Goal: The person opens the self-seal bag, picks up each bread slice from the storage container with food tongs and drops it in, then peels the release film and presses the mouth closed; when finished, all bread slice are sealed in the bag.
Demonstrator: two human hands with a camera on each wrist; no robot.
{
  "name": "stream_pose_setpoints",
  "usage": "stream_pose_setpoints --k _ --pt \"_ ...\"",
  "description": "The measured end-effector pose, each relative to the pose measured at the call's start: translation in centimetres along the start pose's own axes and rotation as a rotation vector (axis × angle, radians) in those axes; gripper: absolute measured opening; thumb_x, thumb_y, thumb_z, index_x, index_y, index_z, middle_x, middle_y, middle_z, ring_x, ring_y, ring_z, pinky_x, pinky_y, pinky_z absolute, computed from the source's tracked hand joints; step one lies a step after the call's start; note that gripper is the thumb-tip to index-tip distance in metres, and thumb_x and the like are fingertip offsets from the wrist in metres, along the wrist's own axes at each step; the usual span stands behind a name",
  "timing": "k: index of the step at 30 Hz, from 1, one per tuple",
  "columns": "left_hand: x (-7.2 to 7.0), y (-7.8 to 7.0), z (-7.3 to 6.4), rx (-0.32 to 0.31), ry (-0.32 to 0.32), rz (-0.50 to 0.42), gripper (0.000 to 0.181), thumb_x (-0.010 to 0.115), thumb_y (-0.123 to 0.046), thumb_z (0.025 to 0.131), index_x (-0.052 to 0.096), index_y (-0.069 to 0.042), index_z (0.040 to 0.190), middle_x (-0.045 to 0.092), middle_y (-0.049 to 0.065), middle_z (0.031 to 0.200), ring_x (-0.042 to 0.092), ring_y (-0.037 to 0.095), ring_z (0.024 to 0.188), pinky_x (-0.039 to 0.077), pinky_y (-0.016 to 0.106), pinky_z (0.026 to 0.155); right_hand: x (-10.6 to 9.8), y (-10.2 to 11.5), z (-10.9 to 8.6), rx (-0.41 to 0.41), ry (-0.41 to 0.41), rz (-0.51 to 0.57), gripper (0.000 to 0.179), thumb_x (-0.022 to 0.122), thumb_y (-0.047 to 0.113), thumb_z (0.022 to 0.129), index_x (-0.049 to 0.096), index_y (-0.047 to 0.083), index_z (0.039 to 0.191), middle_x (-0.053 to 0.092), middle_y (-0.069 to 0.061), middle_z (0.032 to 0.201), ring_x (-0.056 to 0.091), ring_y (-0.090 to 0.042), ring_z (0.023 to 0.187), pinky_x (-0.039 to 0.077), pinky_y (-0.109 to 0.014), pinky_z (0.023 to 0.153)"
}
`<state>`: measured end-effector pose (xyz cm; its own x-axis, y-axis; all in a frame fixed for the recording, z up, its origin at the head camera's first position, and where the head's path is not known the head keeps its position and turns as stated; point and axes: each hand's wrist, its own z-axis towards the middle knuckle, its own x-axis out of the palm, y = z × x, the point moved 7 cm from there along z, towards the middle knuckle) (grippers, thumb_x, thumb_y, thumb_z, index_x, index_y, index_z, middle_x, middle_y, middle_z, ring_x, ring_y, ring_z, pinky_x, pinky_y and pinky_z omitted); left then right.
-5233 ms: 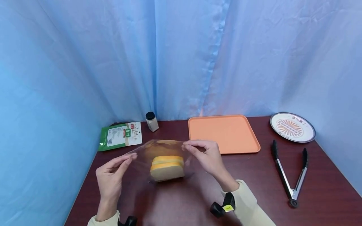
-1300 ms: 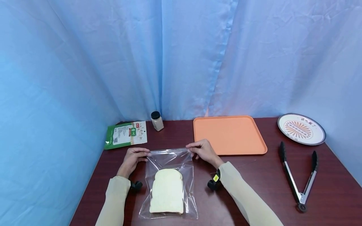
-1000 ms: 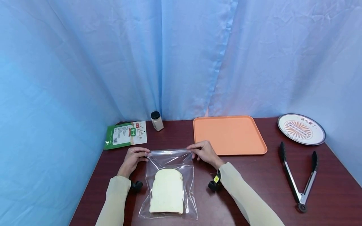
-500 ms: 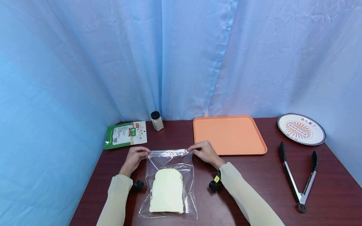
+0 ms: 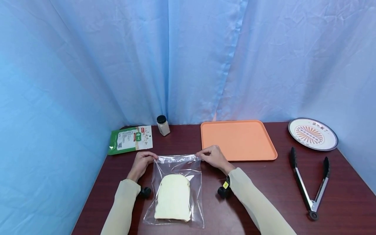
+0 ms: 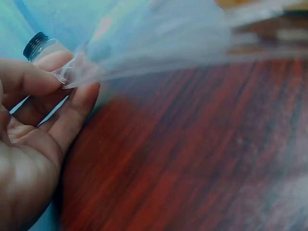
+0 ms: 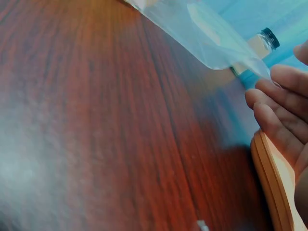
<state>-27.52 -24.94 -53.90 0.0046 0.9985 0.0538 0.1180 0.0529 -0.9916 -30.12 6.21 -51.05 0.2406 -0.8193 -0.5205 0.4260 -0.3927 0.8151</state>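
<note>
A clear plastic bag lies towards the near side of the dark red table, with pale bread slices stacked inside it. At the bag's top left corner my left hand pinches the film between thumb and fingers; the left wrist view shows that hand close up with the film stretched away to the right. My right hand pinches the top right corner. In the right wrist view its fingers meet the bag's drawn-out corner. The top strip is taut between both hands.
An orange tray lies just beyond my right hand. Tongs rest spread at the right, below a patterned plate. Behind my left hand are a green and white packet and a black-capped jar. Blue curtains enclose the table.
Earlier the bag was held up with the bread end-on; now it lies flat. Over the last second the top strip has tilted, and my left hand has shifted slightly right along the edge.
</note>
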Motion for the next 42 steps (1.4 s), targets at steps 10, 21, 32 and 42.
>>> stream_pose_setpoints --k 10,21,32,42 --pt "0.1 -0.2 -0.2 0.079 -0.117 0.156 0.02 0.075 -0.001 0.085 0.072 0.016 0.095 0.075 -0.006 0.072 0.067 0.005 0.07 0.056 0.017 0.067 0.3 0.5 -0.2 0.1 -0.109 -0.048 0.009 0.086 0.028 0.079 0.082 0.02 0.082 0.078 0.003 0.078 0.071 -0.008 0.076 0.056 -0.024 0.073" --pt "-0.1 0.2 0.0 0.037 -0.156 0.213 0.024 0.084 0.002 0.075 0.073 0.012 0.093 0.073 -0.006 0.073 0.063 0.003 0.065 0.054 0.017 0.063 0.2 0.7 -0.2 0.123 -0.136 -0.089 0.006 0.087 0.019 0.077 0.081 0.017 0.077 0.078 0.001 0.076 0.066 -0.007 0.07 0.053 -0.022 0.068" --pt "-0.3 -0.9 0.1 0.034 -0.1 0.32 0.014 0.079 0.003 0.081 0.072 0.009 0.092 0.074 0.0 0.073 0.065 0.005 0.062 0.055 0.021 0.06 0.8 1.5 0.8 0.119 -0.065 -0.252 0.005 0.084 0.015 0.079 0.079 0.014 0.077 0.076 0.002 0.073 0.064 -0.004 0.064 0.053 -0.022 0.061" --pt "0.1 -1.0 0.2 -0.022 -0.11 0.474 0.027 0.074 0.005 0.084 0.07 0.003 0.11 0.075 0.011 0.08 0.068 0.008 0.065 0.059 0.025 0.061 1.5 0.7 1.1 0.149 -0.057 -0.479 0.014 0.085 0.023 0.08 0.074 0.026 0.072 0.068 0.012 0.065 0.058 -0.004 0.061 0.049 -0.026 0.058"
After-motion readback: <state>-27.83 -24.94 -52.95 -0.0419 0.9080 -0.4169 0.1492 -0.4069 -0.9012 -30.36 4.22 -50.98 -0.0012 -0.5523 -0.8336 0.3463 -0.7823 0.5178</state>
